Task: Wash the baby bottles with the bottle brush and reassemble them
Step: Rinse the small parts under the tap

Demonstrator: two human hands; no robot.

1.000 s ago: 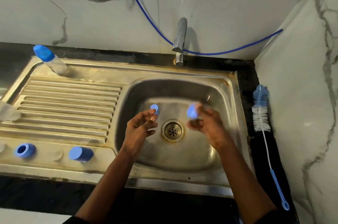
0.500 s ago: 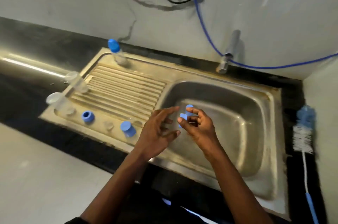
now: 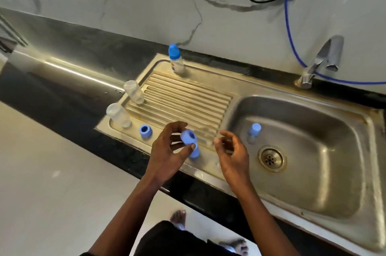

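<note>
**Bottle reassembly: left hand has a collar**

Left hand [image 3: 169, 151] is over the front edge of the drainboard [image 3: 183, 101], thumb and fingers [image 3: 177, 125] pinching a blue collar [image 3: 188, 136]. Right hand [image 3: 232, 152] is at the drainboard's front-right corner, fingers loosely curled. Can't tell if they hold anything (blur at the tips).

- Blue cap [image 3: 195, 153]: on the ledge just in front of the drainboard, directly below the held collar.
- Blue ring [image 3: 145, 131]: front-left of the drainboard.
- Clear bottle [image 3: 133, 91]: upright on the drainboard's left edge.
- Second clear bottle [image 3: 118, 114]: upright at the drainboard's front-left corner.
- Capped bottle [image 3: 175, 59]: upright at its back edge.
- Loose blue cap [image 3: 255, 129]: in the basin [image 3: 313, 130], right of the drainboard.
</note>
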